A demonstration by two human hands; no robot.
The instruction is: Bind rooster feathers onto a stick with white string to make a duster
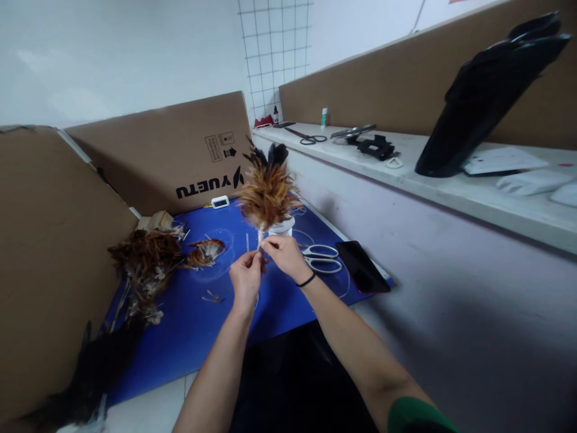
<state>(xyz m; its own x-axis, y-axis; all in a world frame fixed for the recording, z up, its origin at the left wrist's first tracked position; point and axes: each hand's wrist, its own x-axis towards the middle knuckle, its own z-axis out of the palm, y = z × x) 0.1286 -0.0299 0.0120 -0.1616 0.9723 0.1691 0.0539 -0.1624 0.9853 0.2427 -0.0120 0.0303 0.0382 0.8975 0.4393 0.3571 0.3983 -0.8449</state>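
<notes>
A feather duster (267, 195) stands upright before me, brown-orange feathers below and black tips on top. Its thin stem is pinched low down by my left hand (244, 278), fingers closed. Just above, my right hand (285, 255), wearing a black band at the wrist, has thumb and fingers closed at the stem below the feathers. Whether a thread is also between the fingers cannot be made out. Partly hidden behind the duster is a white round container (285, 227). Right of my hands lie scissors (323, 260) with pale loop handles.
Loose brown feathers (151, 255) are heaped at the left of the blue mat (193, 337), beside a smaller feather bunch (205, 252). Black feathers (97, 361) lie nearer. A phone (363, 267) rests at the right edge. Cardboard (166, 147) walls the back; a shelf (406, 180) runs along the right.
</notes>
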